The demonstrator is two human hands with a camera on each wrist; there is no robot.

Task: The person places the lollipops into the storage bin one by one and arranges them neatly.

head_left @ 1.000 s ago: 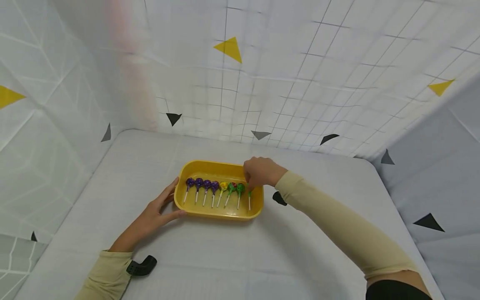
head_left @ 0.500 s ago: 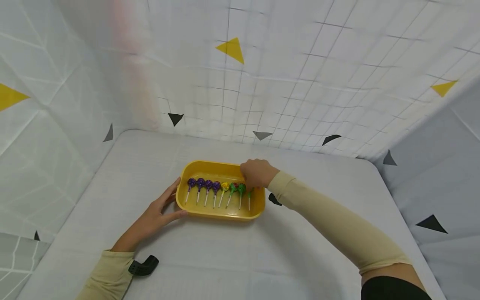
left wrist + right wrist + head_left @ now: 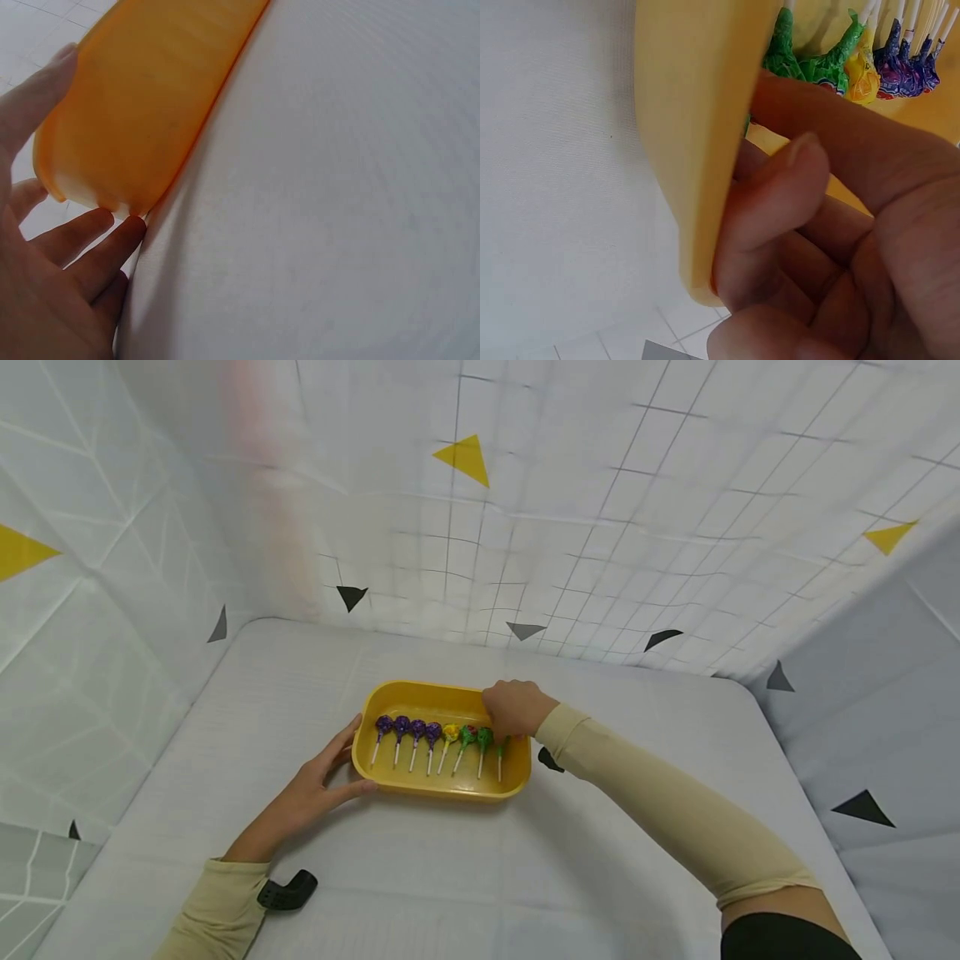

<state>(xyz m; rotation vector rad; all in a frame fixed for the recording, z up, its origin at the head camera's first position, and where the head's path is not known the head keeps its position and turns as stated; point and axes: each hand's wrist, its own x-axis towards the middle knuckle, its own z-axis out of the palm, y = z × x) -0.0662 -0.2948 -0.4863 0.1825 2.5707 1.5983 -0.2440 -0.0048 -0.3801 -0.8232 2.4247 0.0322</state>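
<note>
A yellow tray (image 3: 420, 787) sits on the white-covered surface, with a row of wrapped lollipops inside. Several purple lollipops (image 3: 417, 731) lie to the left, then a yellow lollipop (image 3: 450, 732) and two green lollipops (image 3: 484, 737). At the row's right end, my right hand (image 3: 516, 707) holds another green lollipop (image 3: 500, 762), its head hidden under the fingers. Its index finger (image 3: 840, 124) reaches past the tray wall in the right wrist view. My left hand (image 3: 311, 789) grips the tray's left end, thumb at the near corner and fingers along the end wall.
White cloth walls with yellow and black triangles rise at the back and both sides. A black curved piece (image 3: 288, 891) is by the left sleeve, and a dark piece (image 3: 550, 759) shows beside the right wrist.
My right hand has shifted slightly left at the end of the row, then stays nearly still. The left hand keeps its place on the tray.
</note>
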